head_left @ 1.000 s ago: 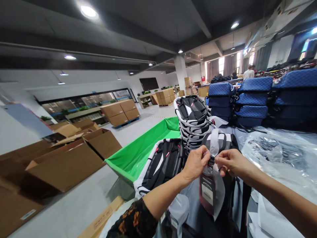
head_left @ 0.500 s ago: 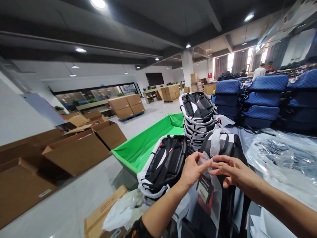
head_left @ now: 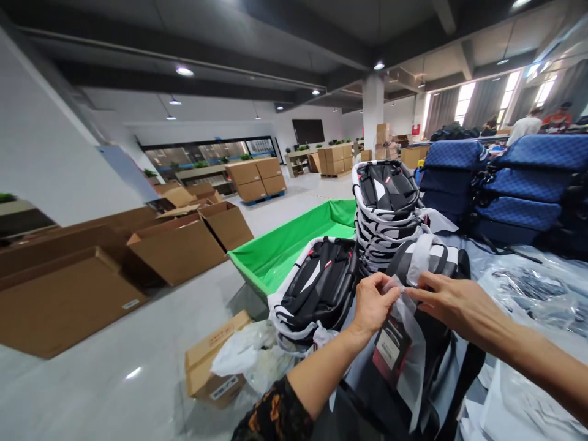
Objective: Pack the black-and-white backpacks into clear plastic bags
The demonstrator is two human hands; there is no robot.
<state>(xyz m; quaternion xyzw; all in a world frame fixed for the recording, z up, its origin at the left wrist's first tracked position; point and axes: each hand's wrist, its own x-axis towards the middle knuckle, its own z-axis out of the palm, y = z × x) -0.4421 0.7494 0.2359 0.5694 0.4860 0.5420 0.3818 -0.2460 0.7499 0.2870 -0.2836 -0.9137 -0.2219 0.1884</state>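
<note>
Right fingers [head_left: 421,296] drawn toward left fingers [head_left: 379,283], both pinching one white strip [head_left: 416,361], one black bag [head_left: 434,352]

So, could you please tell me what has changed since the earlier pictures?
The view has turned left, so the room sits further right. The right hand, spread half a second ago, has drawn its fingers together; its grip is unclear. The hang tag, upright a second ago, now leans lower end left. The left hand stays pinching the white wrap; the bag stack stays put.
</note>
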